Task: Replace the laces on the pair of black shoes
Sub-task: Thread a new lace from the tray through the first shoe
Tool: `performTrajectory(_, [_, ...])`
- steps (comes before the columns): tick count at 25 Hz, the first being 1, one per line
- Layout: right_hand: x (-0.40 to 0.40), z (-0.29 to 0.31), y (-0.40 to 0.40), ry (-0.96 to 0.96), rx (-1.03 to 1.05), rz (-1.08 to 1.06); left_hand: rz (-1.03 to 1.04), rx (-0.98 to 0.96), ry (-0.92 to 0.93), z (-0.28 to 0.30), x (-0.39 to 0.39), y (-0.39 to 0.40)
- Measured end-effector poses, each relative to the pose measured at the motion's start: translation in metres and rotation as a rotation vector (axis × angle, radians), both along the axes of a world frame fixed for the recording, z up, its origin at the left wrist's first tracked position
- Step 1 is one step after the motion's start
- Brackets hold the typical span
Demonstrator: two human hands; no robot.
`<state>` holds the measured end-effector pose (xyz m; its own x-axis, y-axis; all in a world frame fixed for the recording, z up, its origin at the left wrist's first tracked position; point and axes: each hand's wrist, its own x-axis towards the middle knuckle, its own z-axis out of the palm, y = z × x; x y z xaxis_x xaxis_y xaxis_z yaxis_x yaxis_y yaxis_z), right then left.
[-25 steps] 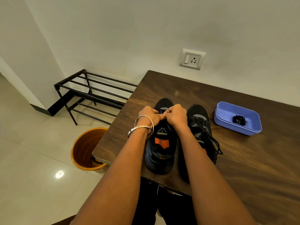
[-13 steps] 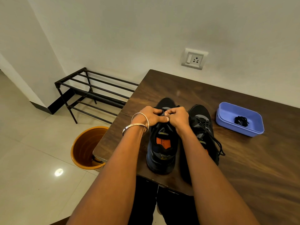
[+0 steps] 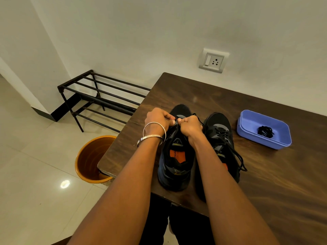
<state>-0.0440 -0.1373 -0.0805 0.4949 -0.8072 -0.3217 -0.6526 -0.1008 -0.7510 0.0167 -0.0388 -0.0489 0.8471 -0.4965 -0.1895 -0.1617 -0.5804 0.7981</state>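
Two black shoes stand side by side on the wooden table (image 3: 230,191), toes pointing away from me. The left shoe (image 3: 176,161) has an orange insole label and an open throat. My left hand (image 3: 158,119) and my right hand (image 3: 190,125) meet over its front eyelets, thumbs together, each pinching the black lace there. The lace itself is mostly hidden by my fingers; a thin strand shows past my right hand. The right shoe (image 3: 221,138) is laced, with loose ends trailing off its right side. A coiled black lace (image 3: 265,131) lies in the blue tray (image 3: 247,121).
An orange bucket (image 3: 92,160) stands on the tiled floor below the table's left corner. A black metal shoe rack (image 3: 100,99) sits against the wall at left. A wall socket (image 3: 213,61) is above the table's far edge.
Both hands stay joined over the left shoe's front eyelets and have shifted only slightly. The view has tilted a little.
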Motion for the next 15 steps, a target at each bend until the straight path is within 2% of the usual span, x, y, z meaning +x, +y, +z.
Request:
performTrajectory(3, [-0.009,0.013,-0.005,-0.130,0.118,0.042,0.005,0.032,-0.028,-0.005,0.002,-0.002])
performTrajectory(7, [-0.038,0.041,-0.013,-0.231,0.295,0.241,-0.087,0.142,-0.128,0.002,-0.002,-0.009])
performTrajectory(10, [-0.048,0.048,-0.016,-0.156,0.209,0.331,-0.036,0.155,-0.239,0.012,-0.003,-0.010])
performTrajectory(12, [-0.048,0.046,-0.020,-0.100,0.107,0.322,0.025,-0.028,-0.278,0.024,-0.001,-0.010])
performTrajectory(13, [-0.047,0.045,-0.022,-0.085,0.069,0.317,0.063,-0.202,-0.243,0.033,0.001,-0.010])
performTrajectory(15, [-0.047,0.046,-0.025,-0.033,0.016,0.314,0.154,-0.694,0.010,0.060,0.004,-0.009])
